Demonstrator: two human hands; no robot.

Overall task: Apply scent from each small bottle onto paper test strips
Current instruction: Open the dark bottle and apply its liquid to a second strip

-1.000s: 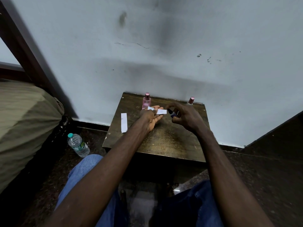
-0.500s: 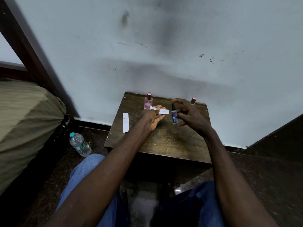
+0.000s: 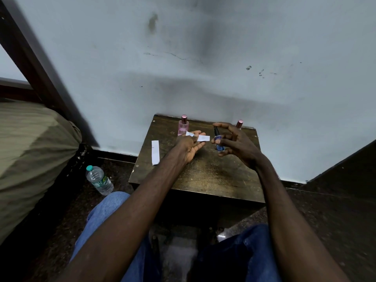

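Observation:
My left hand [image 3: 190,146] is held over the small wooden table [image 3: 203,176], palm up, pinching a white paper strip [image 3: 201,137] that points right. My right hand [image 3: 234,142] grips a small blue bottle [image 3: 219,146] with a black sprayer, upright, index finger resting on top, its nozzle close to the strip's end. A pink bottle [image 3: 183,127] with a rose cap stands at the table's back edge. Behind my right hand only the rose cap of another bottle [image 3: 239,124] shows. A second white strip [image 3: 155,152] lies flat on the table's left side.
The table stands against a grey-white wall [image 3: 203,68]. A plastic water bottle [image 3: 99,180] lies on the dark floor to the left, beside a bed with olive bedding [image 3: 30,151]. My knees in blue jeans [image 3: 107,212] are just before the table's front edge.
My right hand has turned the blue bottle upright and brought it into clear view beside the strip. The left hand has held the strip nearly still.

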